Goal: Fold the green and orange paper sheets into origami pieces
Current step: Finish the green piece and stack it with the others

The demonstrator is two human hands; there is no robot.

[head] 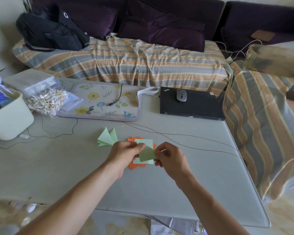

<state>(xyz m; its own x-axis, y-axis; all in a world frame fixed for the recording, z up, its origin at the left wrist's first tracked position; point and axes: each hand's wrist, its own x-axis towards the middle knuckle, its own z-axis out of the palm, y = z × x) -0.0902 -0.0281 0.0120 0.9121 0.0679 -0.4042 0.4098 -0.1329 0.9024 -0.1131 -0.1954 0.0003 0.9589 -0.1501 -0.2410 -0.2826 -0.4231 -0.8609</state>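
Observation:
A green paper sheet (147, 154) is lifted a little above the table between both hands. My left hand (124, 154) pinches its upper left corner and my right hand (170, 156) pinches its right edge. Under it lies a stack of paper, with a pale green sheet (143, 141) on top of orange sheets (136, 166). Folded green triangular pieces (108, 137) lie fanned out on the table just left of the stack.
On the grey table (75, 167) are a closed black laptop (192, 106) with a mouse (181, 95), a floral mat (102, 102), a bag of cotton swabs (47, 100), a cream bin (8, 119) and thin cables (185, 138). A striped sofa cover (134, 63) lies behind.

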